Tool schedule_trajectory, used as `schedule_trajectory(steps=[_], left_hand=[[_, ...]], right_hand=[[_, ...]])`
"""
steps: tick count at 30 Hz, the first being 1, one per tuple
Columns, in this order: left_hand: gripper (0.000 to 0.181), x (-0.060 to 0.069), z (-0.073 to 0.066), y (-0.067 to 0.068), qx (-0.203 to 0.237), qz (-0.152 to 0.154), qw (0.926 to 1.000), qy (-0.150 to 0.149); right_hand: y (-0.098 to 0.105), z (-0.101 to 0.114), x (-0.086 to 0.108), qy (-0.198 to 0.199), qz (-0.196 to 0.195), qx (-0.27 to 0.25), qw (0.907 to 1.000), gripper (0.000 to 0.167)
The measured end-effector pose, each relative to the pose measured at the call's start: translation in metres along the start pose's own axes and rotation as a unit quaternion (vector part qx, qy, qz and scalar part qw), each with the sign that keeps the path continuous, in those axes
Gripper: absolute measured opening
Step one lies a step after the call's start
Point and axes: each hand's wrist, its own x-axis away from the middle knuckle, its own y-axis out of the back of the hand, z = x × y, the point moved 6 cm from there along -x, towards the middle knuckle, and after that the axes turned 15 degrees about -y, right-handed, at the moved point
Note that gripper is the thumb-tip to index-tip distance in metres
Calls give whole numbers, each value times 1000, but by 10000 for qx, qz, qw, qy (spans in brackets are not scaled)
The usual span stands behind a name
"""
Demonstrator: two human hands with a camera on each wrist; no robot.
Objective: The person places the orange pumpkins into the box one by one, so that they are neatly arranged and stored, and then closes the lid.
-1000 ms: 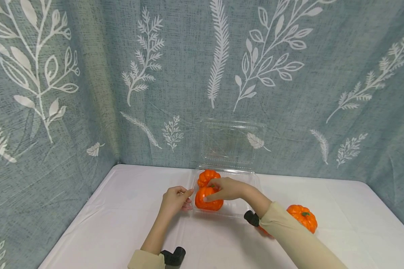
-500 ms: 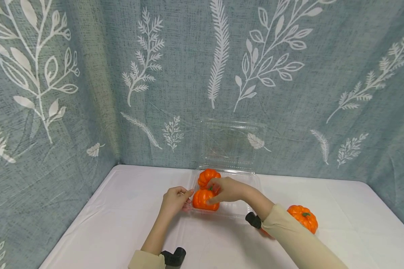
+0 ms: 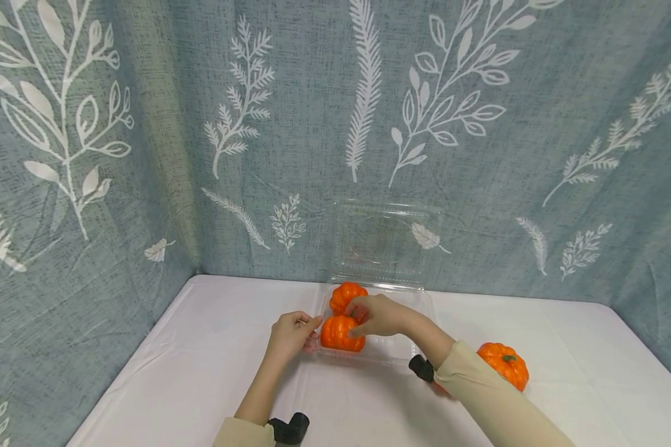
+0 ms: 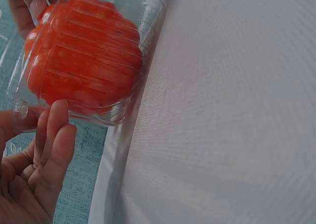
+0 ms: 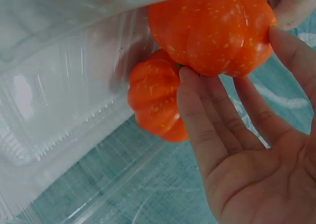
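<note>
A clear plastic container [image 3: 391, 344] stands with its lid [image 3: 380, 239] raised behind it. Two orange pumpkins lie in its left part, a front pumpkin [image 3: 335, 333] and a back pumpkin [image 3: 345, 295]. My right hand [image 3: 381, 315] has its fingers and thumb around the front pumpkin [image 5: 212, 31]; in the right wrist view the fingertips touch its side, and the back pumpkin [image 5: 157, 98] sits beside it. My left hand [image 3: 291, 333] pinches the container's left edge; in the left wrist view the thumb and fingers of that hand [image 4: 37, 169] grip the clear rim.
Another orange pumpkin [image 3: 505, 365] lies on the white table [image 3: 201, 372] at the right. Part of a further orange object [image 3: 440, 390] shows beneath the right forearm. A patterned curtain [image 3: 291, 124] hangs behind and at the sides.
The front pumpkin has shifted slightly left and turned against the container's left wall, with my right hand on it. My left hand has stayed at the edge.
</note>
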Motion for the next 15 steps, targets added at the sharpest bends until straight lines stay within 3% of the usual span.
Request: schedule_trajectory(steps=[15], left_hand=[[25,-1,-1,0,-98,20,9999,-48]], right_hand=[[9,2,11,173,43,-37,9998,34]])
